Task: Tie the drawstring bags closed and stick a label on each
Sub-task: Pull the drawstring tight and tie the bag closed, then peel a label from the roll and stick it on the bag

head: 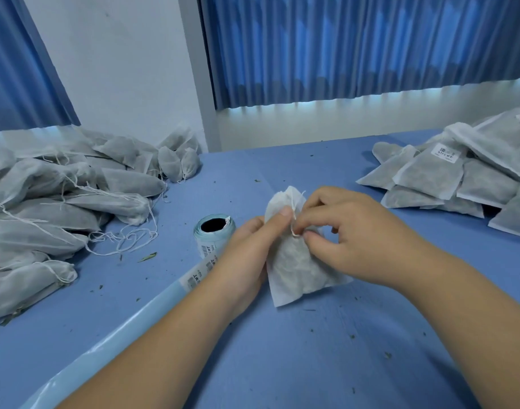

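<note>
While the blue table [312,349] carries a heap of untied bags [61,202] at the left and a stack of labelled bags [459,178] at the right, the bag [294,270] being tied stands between them at the centre, just beside the label roll [214,228]; the knot should hold, I judge, if the gathered neck is kept firm and the loop drawn snug against it; the left hand [247,255] grips the neck, thumb [285,212] pressed on the cloth; the right hand [350,231] curls in, fingertips [309,237] pinching the white drawstring [294,219].
</note>
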`<move>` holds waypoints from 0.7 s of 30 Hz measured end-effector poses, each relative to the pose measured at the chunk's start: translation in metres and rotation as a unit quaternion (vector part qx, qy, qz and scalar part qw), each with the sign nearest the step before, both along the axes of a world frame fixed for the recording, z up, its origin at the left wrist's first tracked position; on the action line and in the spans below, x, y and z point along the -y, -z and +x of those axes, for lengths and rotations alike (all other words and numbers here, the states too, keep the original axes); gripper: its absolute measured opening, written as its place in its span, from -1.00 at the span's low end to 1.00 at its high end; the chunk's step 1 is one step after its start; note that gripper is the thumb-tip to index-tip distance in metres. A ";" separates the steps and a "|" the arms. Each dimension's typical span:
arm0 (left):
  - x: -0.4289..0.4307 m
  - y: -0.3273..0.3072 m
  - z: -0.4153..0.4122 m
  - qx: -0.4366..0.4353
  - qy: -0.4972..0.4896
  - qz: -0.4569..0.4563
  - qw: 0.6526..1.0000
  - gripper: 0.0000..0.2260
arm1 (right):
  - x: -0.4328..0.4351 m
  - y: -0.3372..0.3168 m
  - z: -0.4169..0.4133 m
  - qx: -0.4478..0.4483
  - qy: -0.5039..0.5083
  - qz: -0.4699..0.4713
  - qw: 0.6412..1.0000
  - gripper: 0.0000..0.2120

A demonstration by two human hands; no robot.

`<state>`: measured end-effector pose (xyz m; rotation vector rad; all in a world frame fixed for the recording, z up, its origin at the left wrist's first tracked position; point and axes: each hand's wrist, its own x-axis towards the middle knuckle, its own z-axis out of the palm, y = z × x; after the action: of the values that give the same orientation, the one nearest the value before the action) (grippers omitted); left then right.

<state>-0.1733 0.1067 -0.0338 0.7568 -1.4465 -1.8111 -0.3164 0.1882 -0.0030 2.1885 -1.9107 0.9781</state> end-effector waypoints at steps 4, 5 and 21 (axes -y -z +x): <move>0.000 -0.001 0.002 0.013 -0.002 0.024 1.000 -0.63 | -0.001 -0.001 -0.006 0.010 -0.009 0.023 1.000 -0.73; 0.001 -0.003 0.004 0.018 -0.011 0.025 0.999 -0.67 | 0.000 0.000 -0.006 0.019 -0.014 0.023 0.999 -0.71; -0.039 -0.006 0.124 0.211 -0.285 -0.112 0.928 -0.59 | 0.013 0.032 0.037 0.126 -0.052 0.052 0.989 -0.75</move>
<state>-0.0497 0.1460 -0.0276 1.3383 -1.4575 -1.0598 -0.2799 0.1756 -0.0350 2.3422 -2.0079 1.2557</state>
